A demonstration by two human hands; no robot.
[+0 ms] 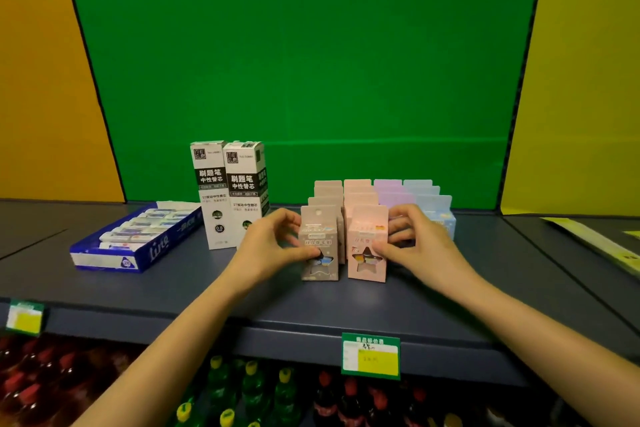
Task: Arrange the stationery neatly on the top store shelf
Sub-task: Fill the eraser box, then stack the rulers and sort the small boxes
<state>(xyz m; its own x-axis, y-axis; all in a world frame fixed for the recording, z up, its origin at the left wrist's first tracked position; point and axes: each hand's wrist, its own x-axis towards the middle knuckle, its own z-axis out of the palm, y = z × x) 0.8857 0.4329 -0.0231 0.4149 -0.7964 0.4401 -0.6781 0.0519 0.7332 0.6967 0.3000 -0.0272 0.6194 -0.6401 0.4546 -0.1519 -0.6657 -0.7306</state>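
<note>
Small pastel boxes stand in rows on the dark top shelf (242,291). My left hand (273,246) grips the front grey-beige box (320,253) from its left side. My right hand (412,243) holds the front pink box (366,246) from its right side. Both boxes stand upright, side by side, each with a star window. Behind them run rows of beige, pink, lilac (393,192) and pale blue boxes (434,204). Two tall white-and-black refill boxes (230,191) stand to the left.
A blue open tray of erasers (138,239) lies at the left, angled. Green back panel (304,62) behind the shelf. Price tags (370,355) hang on the shelf's front edge. Drink bottles (249,392) fill the shelf below. A yellow-labelled item (602,243) lies at far right.
</note>
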